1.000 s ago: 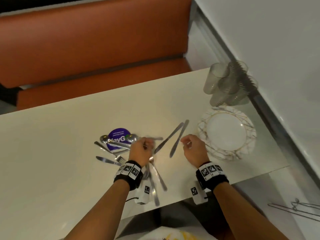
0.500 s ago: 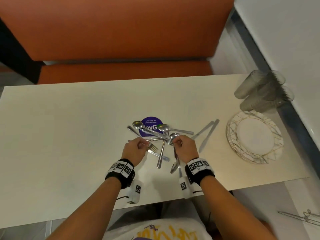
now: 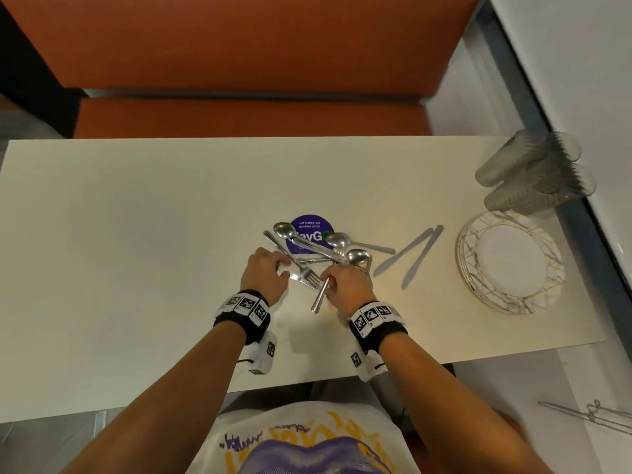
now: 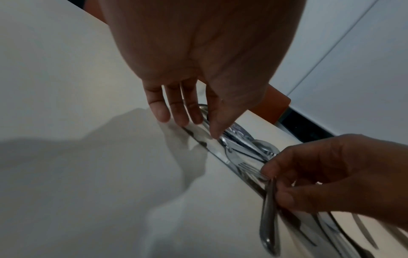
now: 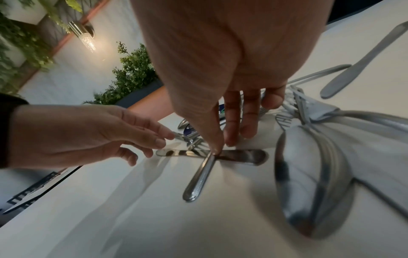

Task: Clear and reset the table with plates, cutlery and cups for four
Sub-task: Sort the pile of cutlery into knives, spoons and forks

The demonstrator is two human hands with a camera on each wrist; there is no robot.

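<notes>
A heap of spoons, forks and knives [image 3: 318, 249] lies mid-table. My right hand [image 3: 345, 282] pinches one cutlery handle [image 3: 319, 297] between thumb and forefinger; the handle [image 5: 198, 179] points toward me and its head is hidden. My left hand [image 3: 266, 271] reaches in with straight fingers [image 4: 176, 111], their tips resting on a knife [image 5: 240, 155] lying flat. A fork [image 3: 309, 273] lies between both hands. Blurred spoon bowls [image 5: 309, 174] loom under my right palm; I cannot tell if it holds them. To the right are stacked plates [image 3: 472, 265] and clear cups [image 3: 533, 172].
Two more knives [image 3: 410, 254] lie between the heap and the plates. A purple round sticker [image 3: 309, 224] shows under the heap. An orange bench [image 3: 239, 114] runs along the table's far side, a white wall and ledge along the right.
My right hand came left to the heap and took a handle. My left hand, gripping cutlery a second ago, now touches the knife with straight fingers. The head view swung left.
</notes>
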